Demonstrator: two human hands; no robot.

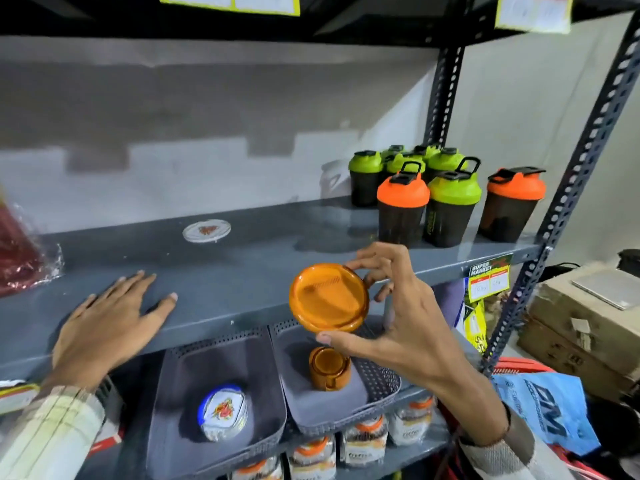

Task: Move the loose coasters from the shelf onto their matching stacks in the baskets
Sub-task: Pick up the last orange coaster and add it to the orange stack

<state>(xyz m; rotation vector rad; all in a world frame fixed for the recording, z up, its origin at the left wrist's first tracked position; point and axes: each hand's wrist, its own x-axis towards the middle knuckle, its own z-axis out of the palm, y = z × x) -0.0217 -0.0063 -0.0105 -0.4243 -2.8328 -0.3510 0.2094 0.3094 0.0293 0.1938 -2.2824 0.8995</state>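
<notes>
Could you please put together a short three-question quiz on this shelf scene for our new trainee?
1. True or false: the right hand holds an orange coaster.
2. Which basket holds the orange coaster stack? A) left basket B) right basket
3. Fill in: the left hand rests flat on the ____.

Key:
1. True; the fingers pinch its rim, above the right basket.
2. B; the left basket holds the white floral coaster stack.
3. Shelf; a loose white floral coaster lies on it further back.
</notes>
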